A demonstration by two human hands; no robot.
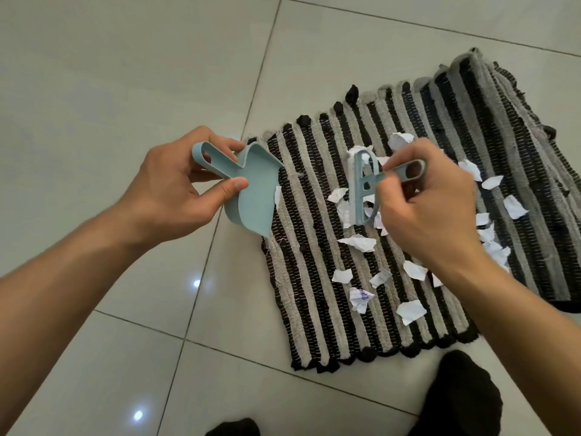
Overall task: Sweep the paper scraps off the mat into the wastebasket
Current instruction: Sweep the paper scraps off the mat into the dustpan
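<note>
A black-and-grey striped woven mat (pixel 314 294) lies on the tiled floor. Several white paper scraps (pixel 358 242) are scattered over its middle and right side. My left hand (pixel 176 196) grips the handle of a small light-blue dustpan (pixel 254 190), held tilted at the mat's left edge with one scrap at its lip. My right hand (pixel 430 206) holds the handle of a small light-blue brush (pixel 361 190), whose white bristles press down among scraps near the mat's centre. No wastebasket is in view.
Pale glossy floor tiles (pixel 125 73) surround the mat on all sides. Two feet in black socks (pixel 465 401) stand at the bottom edge, one just below the mat's near border. The mat's far right part is bunched and folded.
</note>
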